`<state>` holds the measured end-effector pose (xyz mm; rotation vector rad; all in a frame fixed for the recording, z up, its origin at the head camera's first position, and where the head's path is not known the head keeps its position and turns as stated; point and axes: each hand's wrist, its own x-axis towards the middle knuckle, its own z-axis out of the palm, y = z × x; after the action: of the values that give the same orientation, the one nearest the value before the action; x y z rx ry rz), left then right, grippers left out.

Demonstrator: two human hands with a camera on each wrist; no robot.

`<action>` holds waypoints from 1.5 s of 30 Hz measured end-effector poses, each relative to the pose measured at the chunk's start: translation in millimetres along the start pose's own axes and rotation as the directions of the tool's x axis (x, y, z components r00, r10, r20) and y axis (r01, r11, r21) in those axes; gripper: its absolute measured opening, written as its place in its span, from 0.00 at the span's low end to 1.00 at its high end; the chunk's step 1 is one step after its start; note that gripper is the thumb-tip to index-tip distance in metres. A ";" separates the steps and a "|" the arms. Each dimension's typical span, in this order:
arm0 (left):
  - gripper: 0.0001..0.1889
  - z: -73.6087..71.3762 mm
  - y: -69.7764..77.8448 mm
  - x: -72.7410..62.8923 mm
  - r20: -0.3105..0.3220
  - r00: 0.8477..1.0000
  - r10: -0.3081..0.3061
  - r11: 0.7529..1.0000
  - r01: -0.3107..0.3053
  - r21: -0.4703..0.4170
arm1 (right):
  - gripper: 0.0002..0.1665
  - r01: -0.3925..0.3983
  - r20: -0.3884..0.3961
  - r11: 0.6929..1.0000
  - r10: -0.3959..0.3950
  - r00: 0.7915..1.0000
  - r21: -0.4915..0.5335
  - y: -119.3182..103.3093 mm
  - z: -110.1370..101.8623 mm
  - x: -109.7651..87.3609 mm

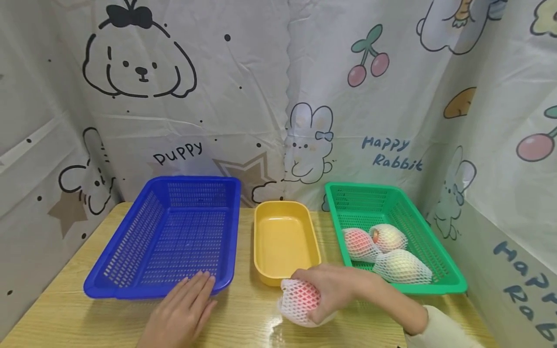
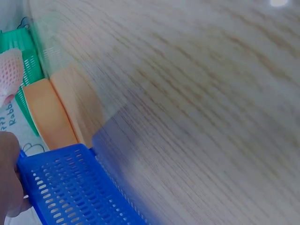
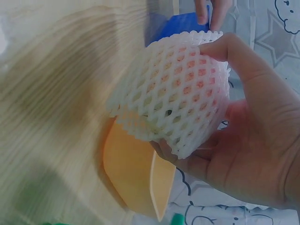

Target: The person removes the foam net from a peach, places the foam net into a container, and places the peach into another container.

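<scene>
My right hand (image 1: 332, 292) grips a pink-and-pale round fruit in a white foam net (image 1: 300, 302), thumb on one side and fingers on the other. The netted fruit (image 3: 183, 89) is held in front of the yellow tray (image 1: 285, 241), above the table. My left hand (image 1: 184, 309) rests on the near rim of the blue basket (image 1: 161, 292), its fingers laid straight over the edge. No fruit shows inside the blue basket. Inside the green basket (image 1: 439, 241) lie a pink netted fruit (image 1: 359, 244) and two pale netted fruits (image 1: 402, 267).
The yellow tray stands between the two baskets on a wooden table (image 1: 243, 319). Behind them hangs a white curtain (image 1: 252, 87) with cartoon prints, which also covers both sides.
</scene>
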<state>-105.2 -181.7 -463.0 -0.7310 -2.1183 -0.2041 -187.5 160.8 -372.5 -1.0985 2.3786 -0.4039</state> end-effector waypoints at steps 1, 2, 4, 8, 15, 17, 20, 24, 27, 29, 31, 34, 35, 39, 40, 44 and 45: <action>0.29 -0.5 0.0 0.6 0.002 1.000 -0.012 1.000 0.012 -0.010 | 0.39 0.003 0.001 1.000 -0.003 1.000 -0.008 0.1 1.6 0.3; 0.29 -1.3 0.0 1.1 0.012 1.000 -0.024 1.000 0.024 -0.017 | 0.39 0.004 0.004 1.000 -0.004 1.000 -0.014 -0.2 2.9 0.6; 0.29 -2.2 -1.1 2.3 0.009 0.999 -0.040 0.999 0.040 -0.033 | 0.38 0.005 0.011 1.000 -0.005 1.000 -0.018 -0.9 5.6 1.2; 0.29 -2.3 -5.1 4.4 -0.039 0.998 -0.039 0.997 0.036 -0.062 | 0.40 -0.010 0.014 1.000 0.010 1.000 -0.027 -3.1 11.0 1.6; 0.27 -1.0 -9.6 5.2 -0.073 0.997 -0.021 0.997 0.015 -0.078 | 0.39 -0.008 0.008 0.998 0.009 1.000 -0.055 -2.6 21.3 4.9; 0.26 0.2 -10.5 5.3 -0.088 0.996 -0.012 0.997 0.006 -0.072 | 0.39 -0.005 0.008 0.998 0.005 1.000 -0.064 -1.8 24.0 6.5; 0.26 2.6 -11.8 5.4 -0.116 0.993 0.000 0.998 -0.008 -0.064 | 0.40 -0.021 0.015 0.996 0.022 1.000 -0.081 -1.1 28.4 8.7; 0.25 5.4 -13.3 5.9 -0.154 0.988 0.007 0.998 -0.016 -0.060 | 0.43 -0.022 0.027 0.994 0.025 0.999 -0.105 -0.3 34.7 11.3; 0.24 6.3 -13.1 6.8 -0.169 0.986 0.007 0.998 -0.016 -0.053 | 0.43 -0.002 0.022 0.992 0.004 1.000 -0.129 0.1 39.5 12.8; 0.24 6.7 -12.3 7.6 -0.177 0.984 0.004 0.999 -0.012 -0.045 | 0.42 0.010 0.015 0.989 -0.008 1.000 -0.147 0.2 42.3 13.8; 0.24 6.8 -11.6 8.2 -0.180 0.984 -0.001 0.999 -0.006 -0.038 | 0.41 0.011 0.007 0.986 -0.010 1.000 -0.165 -0.3 44.5 14.4; 0.24 6.6 -11.2 9.0 -0.175 0.984 -0.009 1.000 0.004 -0.028 | 0.41 0.019 -0.005 0.983 -0.020 1.000 -0.184 -1.6 46.4 15.4; 0.24 6.5 -11.1 9.5 -0.172 0.985 -0.010 1.000 0.006 -0.025 | 0.41 0.021 -0.008 0.982 -0.023 1.000 -0.186 -2.3 46.8 15.5; 0.24 5.5 -10.9 11.0 -0.155 0.988 -0.008 1.000 0.006 -0.013 | 0.41 0.037 -0.021 0.982 -0.042 0.999 -0.186 -5.0 47.5 15.6; 0.24 5.2 -10.8 11.2 -0.149 0.989 -0.005 1.000 0.004 -0.009 | 0.41 0.044 -0.024 0.981 -0.050 0.998 -0.186 -5.7 47.7 15.7; 0.24 3.9 -10.5 11.5 -0.120 0.993 0.005 1.000 -0.004 0.006 | 0.40 0.067 -0.021 0.982 -0.072 0.997 -0.179 -7.7 48.6 17.0; 0.24 3.8 -10.4 11.5 -0.115 0.993 0.005 1.000 -0.004 0.007 | 0.40 0.072 -0.018 0.982 -0.076 0.997 -0.177 -8.1 48.9 17.6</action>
<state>-119.0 -183.8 -455.3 -0.7036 -2.0066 -0.2313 -165.7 139.1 -415.2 -1.2706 2.4378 -0.2365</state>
